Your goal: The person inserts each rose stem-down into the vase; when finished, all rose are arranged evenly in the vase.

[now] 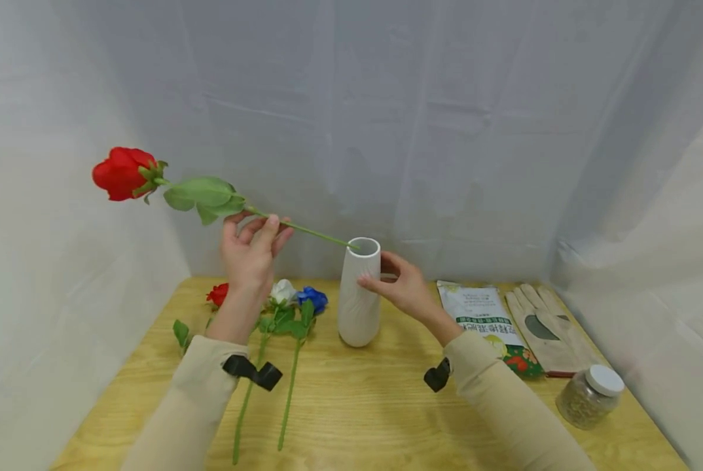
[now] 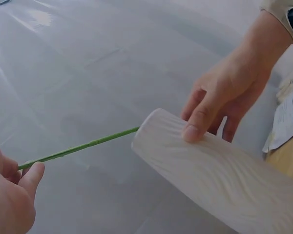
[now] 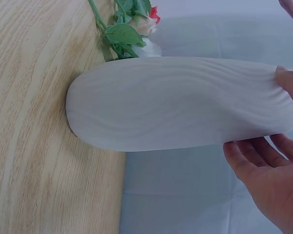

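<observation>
White cloth is hanging behind a pale wooden table (image 1: 351, 405). At centre frame, a tall white ribbed ceramic vase (image 1: 359, 294) is standing upright on it. The right hand (image 1: 401, 284) is steadying the vase, fingers (image 2: 198, 124) curled around its upper part. The left hand (image 1: 250, 252) is pinching the green stem of a red artificial rose (image 1: 124, 173), bloom at upper left, stem tip at the vase mouth. More artificial flowers (image 1: 281, 301) are lying left of the vase.

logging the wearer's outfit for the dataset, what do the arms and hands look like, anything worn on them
Both arms wear long beige sleeves, left sleeve and right sleeve. A small black clip-like mount sits at each cuff: one on the left, one on the right. The left hand and right hand are bare: no gloves, no visible rings.
</observation>
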`<state>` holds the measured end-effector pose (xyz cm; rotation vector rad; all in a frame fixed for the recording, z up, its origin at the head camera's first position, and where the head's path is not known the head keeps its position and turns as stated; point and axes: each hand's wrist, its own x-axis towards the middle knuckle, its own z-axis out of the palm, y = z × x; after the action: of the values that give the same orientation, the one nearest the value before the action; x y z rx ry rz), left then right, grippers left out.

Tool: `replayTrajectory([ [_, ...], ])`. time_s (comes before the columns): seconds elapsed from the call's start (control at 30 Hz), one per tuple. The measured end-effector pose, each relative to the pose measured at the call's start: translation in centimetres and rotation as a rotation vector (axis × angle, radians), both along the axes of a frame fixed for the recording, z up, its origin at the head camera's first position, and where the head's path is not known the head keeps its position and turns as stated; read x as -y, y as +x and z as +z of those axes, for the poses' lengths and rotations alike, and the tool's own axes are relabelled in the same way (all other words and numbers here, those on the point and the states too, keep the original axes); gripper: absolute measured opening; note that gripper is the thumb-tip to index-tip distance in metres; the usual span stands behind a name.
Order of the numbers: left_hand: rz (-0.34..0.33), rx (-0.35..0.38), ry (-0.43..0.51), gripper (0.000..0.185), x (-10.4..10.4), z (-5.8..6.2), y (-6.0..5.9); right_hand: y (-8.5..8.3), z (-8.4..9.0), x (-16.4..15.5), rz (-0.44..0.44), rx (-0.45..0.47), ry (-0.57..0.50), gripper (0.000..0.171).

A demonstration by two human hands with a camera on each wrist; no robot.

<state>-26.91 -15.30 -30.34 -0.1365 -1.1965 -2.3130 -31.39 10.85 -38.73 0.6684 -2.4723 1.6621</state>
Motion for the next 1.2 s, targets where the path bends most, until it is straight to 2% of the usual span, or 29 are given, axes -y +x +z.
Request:
replayTrajectory([
  [0.4,0.021,-0.075,-0.205,0.043,-4.0,-1.2,-1.2,-0.2,-0.1,-0.1,-0.017,0.001,0.008,0.064],
  [0.67,0.076,-0.158,-0.386,0.037,-5.8,-1.5,-2.1,-0.2,0.0,-0.3,-0.010,-0.013,0.009,0.064],
  [0.8,0.133,-0.140,-0.547,0.034,-6.9,-2.6,-2.3,-0.1,0.1,-0.4,0.002,-0.036,0.003,0.063],
  [0.93,0.189,-0.088,-0.705,0.025,-7.7,-4.1,-2.3,-0.1,0.0,-0.4,0.009,-0.050,0.001,0.062],
  [1.0,0.212,-0.087,-0.742,0.020,-8.0,-4.5,-2.4,-0.1,0.0,-0.4,0.010,-0.050,0.004,0.062],
  [1.1,0.281,-0.092,-0.806,0.017,-8.2,-4.9,-2.5,-0.1,0.0,-0.4,0.014,-0.053,0.005,0.061],
  [1.2,0.329,-0.092,-0.825,0.017,-8.2,-5.0,-2.5,0.0,0.0,-0.4,0.019,-0.050,0.007,0.062],
])
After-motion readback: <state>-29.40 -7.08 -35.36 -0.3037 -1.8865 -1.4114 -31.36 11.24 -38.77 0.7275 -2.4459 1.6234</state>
